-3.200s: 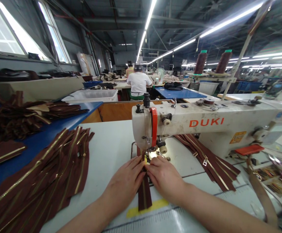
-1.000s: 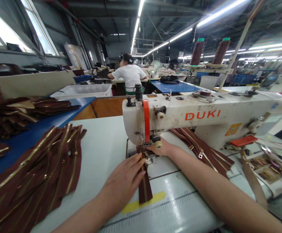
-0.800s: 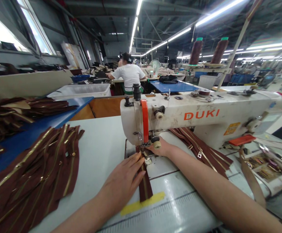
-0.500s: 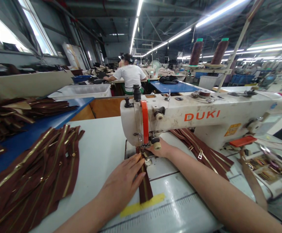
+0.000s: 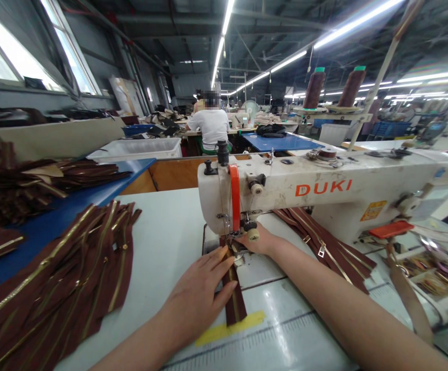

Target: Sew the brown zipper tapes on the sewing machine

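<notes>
Pale worktable (image 5: 162, 226) is bearing a sewing machine (image 5: 278, 193), with a brown zipper strip (image 5: 235, 306) lying under its needle area.
The left hand (image 5: 196, 293) is spreading flat, fingers resting on the strip just to its right; the right hand (image 5: 260, 239) is reaching beside the needle area, fingertips hidden, its grip impossible to tell. Orange lettering (image 5: 323, 188) is reading "DUKI"; the yellow sticker (image 5: 373, 211) is staying illegible.

Pale tabletop (image 5: 166, 221): sewing machine (image 5: 278, 180), zipper pile (image 5: 69, 283), zipper bundle (image 5: 338, 252), zipper strip (image 5: 235, 306) over yellow tape (image 5: 213, 336).
</notes>
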`<move>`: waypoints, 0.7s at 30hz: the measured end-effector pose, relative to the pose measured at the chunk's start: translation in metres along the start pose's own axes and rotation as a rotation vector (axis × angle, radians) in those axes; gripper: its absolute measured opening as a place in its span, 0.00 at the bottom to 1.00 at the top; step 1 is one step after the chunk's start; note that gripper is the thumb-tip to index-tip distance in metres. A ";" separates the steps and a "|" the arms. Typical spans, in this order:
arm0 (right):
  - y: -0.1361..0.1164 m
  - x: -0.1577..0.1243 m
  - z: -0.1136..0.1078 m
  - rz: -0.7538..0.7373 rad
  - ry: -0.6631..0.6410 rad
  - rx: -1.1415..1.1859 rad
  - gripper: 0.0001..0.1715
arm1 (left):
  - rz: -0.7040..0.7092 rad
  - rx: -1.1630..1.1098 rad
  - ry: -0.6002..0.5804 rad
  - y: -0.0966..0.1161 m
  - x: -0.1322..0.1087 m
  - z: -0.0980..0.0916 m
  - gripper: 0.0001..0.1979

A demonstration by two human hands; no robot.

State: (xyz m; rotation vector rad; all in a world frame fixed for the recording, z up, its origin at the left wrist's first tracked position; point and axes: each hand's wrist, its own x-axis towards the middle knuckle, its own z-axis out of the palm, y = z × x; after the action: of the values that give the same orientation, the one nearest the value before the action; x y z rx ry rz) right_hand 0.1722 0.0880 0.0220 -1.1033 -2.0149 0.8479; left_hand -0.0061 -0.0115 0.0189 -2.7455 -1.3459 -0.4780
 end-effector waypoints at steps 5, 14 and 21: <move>-0.003 -0.002 -0.001 -0.055 -0.007 0.021 0.05 | -0.010 0.004 0.002 0.001 -0.001 -0.001 0.19; -0.004 -0.003 0.000 -0.060 -0.011 0.002 0.06 | -0.030 -0.010 0.001 0.004 0.000 -0.004 0.19; -0.011 -0.003 -0.008 -0.105 -0.071 -0.088 0.06 | -0.016 -0.024 0.056 0.003 -0.003 -0.001 0.17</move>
State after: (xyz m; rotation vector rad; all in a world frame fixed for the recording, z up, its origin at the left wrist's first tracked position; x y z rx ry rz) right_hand 0.1748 0.0823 0.0348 -1.0176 -2.1673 0.7609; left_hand -0.0057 -0.0164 0.0193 -2.7212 -1.3590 -0.5710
